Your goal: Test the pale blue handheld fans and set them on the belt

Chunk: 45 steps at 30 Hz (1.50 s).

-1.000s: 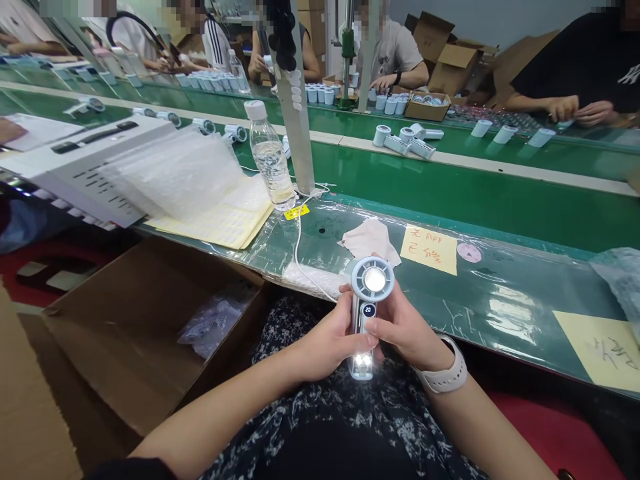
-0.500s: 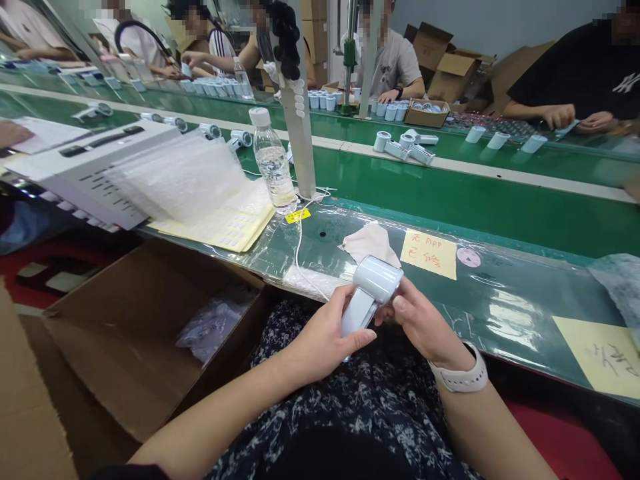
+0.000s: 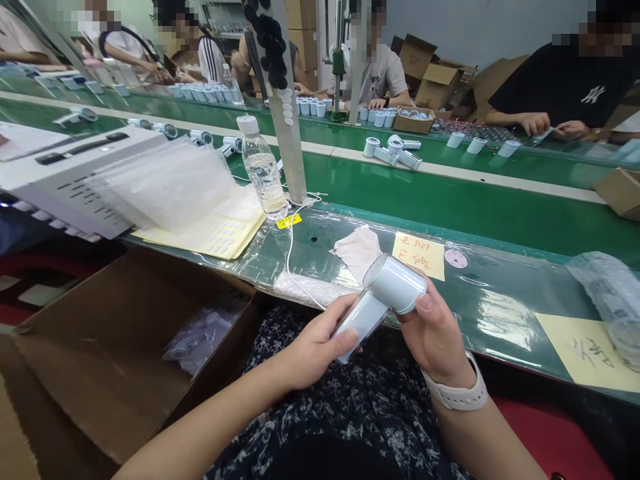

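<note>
A pale blue hand-held fan (image 3: 383, 297) is tilted over my lap, its round head up to the right and its plain back toward me. My left hand (image 3: 315, 343) is closed around the lower end of the handle. My right hand (image 3: 434, 333), with a white watch on the wrist, grips the cylindrical head from below and the right. Just beyond the fan lie a pink cloth (image 3: 357, 250) and a yellow handwritten note (image 3: 419, 256) on the plastic-covered bench edge.
A water bottle (image 3: 261, 170) stands by a metal post (image 3: 286, 107). Sticker sheets (image 3: 215, 230) and bubble-wrap bags (image 3: 165, 180) lie left. An open cardboard box (image 3: 115, 360) sits at my left knee. Fans (image 3: 395, 153) lie on the green conveyor (image 3: 450, 200); other people work across it.
The fan was turned from front-facing, with its display and lights lit, to back-facing and then tilted further right. My right hand shifted up to grip the head.
</note>
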Available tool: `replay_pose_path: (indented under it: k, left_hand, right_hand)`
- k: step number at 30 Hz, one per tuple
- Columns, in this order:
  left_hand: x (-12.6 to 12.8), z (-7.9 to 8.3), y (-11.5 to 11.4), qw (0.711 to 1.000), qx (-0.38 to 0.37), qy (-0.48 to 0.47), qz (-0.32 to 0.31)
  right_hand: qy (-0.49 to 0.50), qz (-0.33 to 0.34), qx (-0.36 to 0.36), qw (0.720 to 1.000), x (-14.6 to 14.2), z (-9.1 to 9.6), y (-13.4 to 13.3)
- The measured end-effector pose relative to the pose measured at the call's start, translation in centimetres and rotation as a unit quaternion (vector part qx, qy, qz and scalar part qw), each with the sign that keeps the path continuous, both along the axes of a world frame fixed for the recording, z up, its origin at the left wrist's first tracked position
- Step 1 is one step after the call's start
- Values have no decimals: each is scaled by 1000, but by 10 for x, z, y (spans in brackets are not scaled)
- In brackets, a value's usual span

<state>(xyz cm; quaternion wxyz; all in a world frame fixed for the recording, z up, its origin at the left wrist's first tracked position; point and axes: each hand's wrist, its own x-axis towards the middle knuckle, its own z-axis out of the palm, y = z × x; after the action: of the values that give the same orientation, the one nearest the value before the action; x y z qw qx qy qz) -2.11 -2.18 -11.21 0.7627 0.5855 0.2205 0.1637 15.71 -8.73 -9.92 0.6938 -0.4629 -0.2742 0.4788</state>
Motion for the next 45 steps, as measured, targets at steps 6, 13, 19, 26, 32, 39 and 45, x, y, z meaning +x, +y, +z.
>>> replay_pose_path:
  k: [6,13,19,26,32,39,45]
  left_hand:
    - [-4,-18,-6,959,-222,-130,-117]
    - [-9,-28,0,984,174,-29,5]
    - [-12,-26,4,907,400,-41,126]
    - [-14,-20,1,882,423,-74,193]
    - [-13,-21,-2,889,392,-106,212]
    - [-15,-12,-7,898,375,-100,207]
    - [-15,-12,-11,925,309,-75,206]
  right_hand:
    - [39,-18,57,997,5,10,-8]
    - [130,97,61,985,1,14,-11]
    - [152,122,38,980,0,13,-6]
    - [144,118,55,981,2,2,-4]
    - [148,91,32,984,3,-6,-3]
    - [171,76,-16,982,1,-9,-1]
    - [185,59,-52,980,-2,-13,-1]
